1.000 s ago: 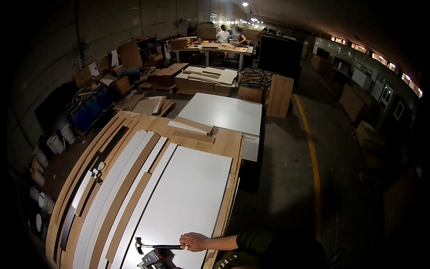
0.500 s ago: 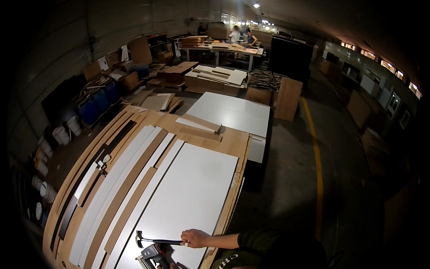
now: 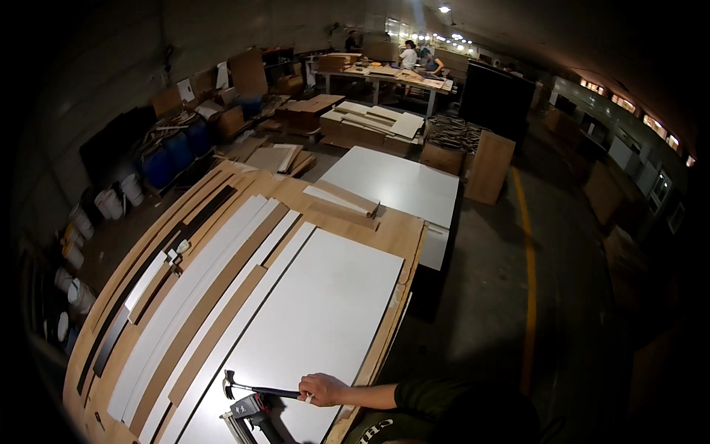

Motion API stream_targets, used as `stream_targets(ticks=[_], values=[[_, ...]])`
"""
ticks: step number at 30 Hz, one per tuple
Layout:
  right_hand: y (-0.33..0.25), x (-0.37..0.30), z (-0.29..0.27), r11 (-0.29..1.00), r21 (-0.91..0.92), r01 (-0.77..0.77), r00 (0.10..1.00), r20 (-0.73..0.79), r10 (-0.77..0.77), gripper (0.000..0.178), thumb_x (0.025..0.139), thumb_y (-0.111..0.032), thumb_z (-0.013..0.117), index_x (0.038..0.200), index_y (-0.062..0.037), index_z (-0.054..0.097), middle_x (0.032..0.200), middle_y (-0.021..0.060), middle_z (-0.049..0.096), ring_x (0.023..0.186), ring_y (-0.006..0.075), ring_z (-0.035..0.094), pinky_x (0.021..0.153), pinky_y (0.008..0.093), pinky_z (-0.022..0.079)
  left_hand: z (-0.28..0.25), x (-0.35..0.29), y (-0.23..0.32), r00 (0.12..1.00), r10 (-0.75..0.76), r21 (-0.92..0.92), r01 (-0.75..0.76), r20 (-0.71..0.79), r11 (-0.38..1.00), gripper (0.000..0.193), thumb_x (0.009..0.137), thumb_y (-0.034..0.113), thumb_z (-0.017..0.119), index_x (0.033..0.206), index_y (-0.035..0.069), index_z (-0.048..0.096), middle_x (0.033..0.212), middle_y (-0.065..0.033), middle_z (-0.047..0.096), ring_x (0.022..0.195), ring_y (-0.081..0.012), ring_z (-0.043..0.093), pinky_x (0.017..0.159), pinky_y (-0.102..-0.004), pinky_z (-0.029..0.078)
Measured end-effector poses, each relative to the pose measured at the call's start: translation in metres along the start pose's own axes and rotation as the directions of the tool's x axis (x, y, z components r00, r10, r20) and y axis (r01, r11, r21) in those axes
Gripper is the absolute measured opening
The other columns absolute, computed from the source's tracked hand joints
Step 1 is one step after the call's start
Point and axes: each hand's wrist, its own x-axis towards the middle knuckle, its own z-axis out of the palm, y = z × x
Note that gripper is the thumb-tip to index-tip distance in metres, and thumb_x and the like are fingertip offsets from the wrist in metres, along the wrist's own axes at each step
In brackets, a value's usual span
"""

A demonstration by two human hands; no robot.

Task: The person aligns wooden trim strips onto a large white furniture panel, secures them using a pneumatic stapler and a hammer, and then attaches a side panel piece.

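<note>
My right hand (image 3: 322, 389) is closed round the handle end of a claw hammer (image 3: 266, 389). The hammer lies low over a large white panel (image 3: 318, 296), its head pointing left; whether it touches the panel I cannot tell. Just below the hammer head rests a black and grey nail gun (image 3: 251, 416), partly cut off by the lower edge of the picture, with no fingers visible on it. My left hand is out of sight.
Left of the panel, long white and brown strips (image 3: 214, 296) lie side by side on the wooden worktable (image 3: 403, 233). Beyond stands a stack of white boards (image 3: 392, 177). Buckets (image 3: 107, 203) and blue barrels (image 3: 177, 152) line the left; people work at a far table (image 3: 377, 74).
The view has shifted slightly, so the far scene sits further right. A bit of my left hand showed by the nail gun's handle before; now it is gone. My right hand still grips the hammer.
</note>
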Motion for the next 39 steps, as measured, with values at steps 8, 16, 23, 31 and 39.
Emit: stream_targets(ticks=[8,16,23,31,39], values=[[-0.01,0.001,-0.008,1.0,-0.017,0.004,1.0,0.021,-0.004,0.02,0.085,-0.023,0.065,0.076,-0.0084,0.053,0.074,0.007,0.055,0.072,0.0277,0.057,0.067,0.0388,0.045,-0.01,0.03,0.039,0.98,-0.151,0.144,0.132,0.13,0.981,0.048,0.085,0.029,0.061,0.122,0.0,0.055,0.087,-0.0262,0.064,0.08,-0.0445,0.06,0.071,-0.0499,0.048],[-0.022,0.002,-0.001,0.99,-0.024,-0.138,0.99,-0.012,0.137,0.021,0.088,-0.026,0.062,0.096,-0.0078,0.055,0.085,0.0098,0.06,0.084,0.028,0.06,0.077,0.0398,0.047,0.007,0.016,0.001,0.995,0.087,-0.038,-0.089,-0.057,0.995,0.058,0.078,0.017,0.063,0.131,0.001,0.046,0.118,-0.0251,0.051,0.106,-0.0439,0.051,0.092,-0.0485,0.041],[-0.081,-0.004,0.021,0.875,-0.396,-0.28,0.94,0.071,0.333,0.062,0.083,-0.039,0.064,0.132,-0.0089,0.041,0.119,0.0171,0.047,0.104,0.0379,0.054,0.087,0.0463,0.046,-0.011,-0.032,-0.064,0.979,0.096,-0.17,-0.127,-0.179,0.977,0.047,0.086,0.023,0.061,0.123,-0.004,0.052,0.109,-0.0255,0.06,0.099,-0.0399,0.059,0.086,-0.0446,0.046],[-0.083,0.01,0.075,0.888,-0.175,-0.426,0.882,0.14,0.45,0.039,0.083,-0.024,0.061,0.118,-0.0083,0.055,0.118,0.0146,0.053,0.11,0.0338,0.053,0.095,0.0411,0.044,-0.086,-0.112,-0.131,0.929,-0.221,-0.369,0.102,-0.297,0.924,0.04,0.078,0.004,0.06,0.118,-0.002,0.057,0.112,-0.0227,0.055,0.104,-0.039,0.053,0.091,-0.0445,0.043],[-0.127,0.046,0.115,0.987,-0.161,-0.026,0.97,-0.243,-0.014,0.035,0.087,-0.019,0.063,0.115,-0.0007,0.054,0.111,0.0156,0.054,0.105,0.0317,0.051,0.094,0.0404,0.04,-0.174,-0.173,-0.19,0.729,-0.516,-0.331,0.401,-0.449,0.854,0.033,0.078,0.009,0.064,0.111,0.003,0.061,0.109,-0.0172,0.06,0.103,-0.0372,0.055,0.09,-0.0432,0.044]])
